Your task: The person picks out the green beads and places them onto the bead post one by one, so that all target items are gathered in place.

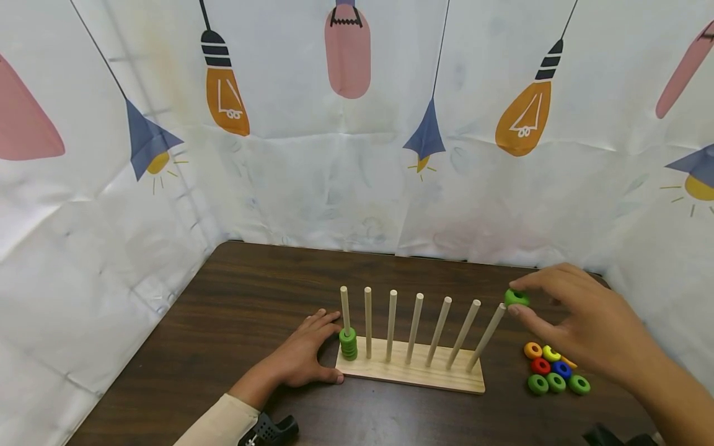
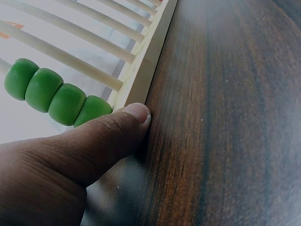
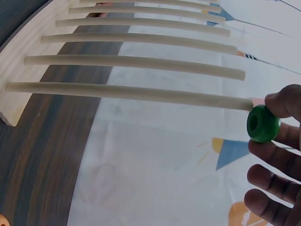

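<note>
A wooden peg stand [image 1: 409,368] with a row of upright pegs sits on the table. Several green beads [image 1: 348,344] are stacked low on its leftmost peg. My left hand [image 1: 301,352] holds the left end of the base, thumb [image 2: 127,123] along the front corner and fingers behind. Up at the top of the rightmost peg [image 1: 486,337], my right hand [image 1: 580,316] pinches a green bead [image 3: 263,123] between thumb and fingers. The bead is beside the peg's tip, its hole visible and not over the peg.
Right of the stand lies a cluster of loose beads: a red bead [image 1: 540,366], a blue bead [image 1: 561,370], orange and yellow ones, and 3 green beads [image 1: 556,382]. A white printed sheet [image 1: 346,186] hangs behind the brown table [image 1: 251,279].
</note>
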Demonstrator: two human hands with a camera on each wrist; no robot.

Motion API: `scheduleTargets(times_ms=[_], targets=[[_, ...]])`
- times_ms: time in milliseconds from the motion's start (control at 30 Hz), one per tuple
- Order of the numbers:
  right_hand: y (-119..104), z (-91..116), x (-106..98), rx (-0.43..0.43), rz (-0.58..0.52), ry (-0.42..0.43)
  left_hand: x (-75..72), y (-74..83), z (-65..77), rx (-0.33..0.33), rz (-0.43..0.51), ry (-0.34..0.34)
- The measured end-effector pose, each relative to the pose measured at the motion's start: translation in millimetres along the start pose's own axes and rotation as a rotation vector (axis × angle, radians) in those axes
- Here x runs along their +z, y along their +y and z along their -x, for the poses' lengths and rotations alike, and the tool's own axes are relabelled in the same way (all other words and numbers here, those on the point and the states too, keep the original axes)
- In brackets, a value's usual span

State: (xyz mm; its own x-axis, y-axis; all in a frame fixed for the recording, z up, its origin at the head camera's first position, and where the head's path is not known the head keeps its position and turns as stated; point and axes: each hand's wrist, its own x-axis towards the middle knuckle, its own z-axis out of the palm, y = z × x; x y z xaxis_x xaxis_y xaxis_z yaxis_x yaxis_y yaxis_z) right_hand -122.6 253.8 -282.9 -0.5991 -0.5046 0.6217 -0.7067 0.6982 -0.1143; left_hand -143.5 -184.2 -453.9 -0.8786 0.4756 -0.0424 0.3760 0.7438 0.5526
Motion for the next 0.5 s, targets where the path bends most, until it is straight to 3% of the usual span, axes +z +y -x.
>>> scheduleTargets(times_ms=[500], targets=[[-11, -9, 9, -0.022, -0.055, 0.001, 1.3, -0.4, 0.3, 0.0, 0.002, 0.003]])
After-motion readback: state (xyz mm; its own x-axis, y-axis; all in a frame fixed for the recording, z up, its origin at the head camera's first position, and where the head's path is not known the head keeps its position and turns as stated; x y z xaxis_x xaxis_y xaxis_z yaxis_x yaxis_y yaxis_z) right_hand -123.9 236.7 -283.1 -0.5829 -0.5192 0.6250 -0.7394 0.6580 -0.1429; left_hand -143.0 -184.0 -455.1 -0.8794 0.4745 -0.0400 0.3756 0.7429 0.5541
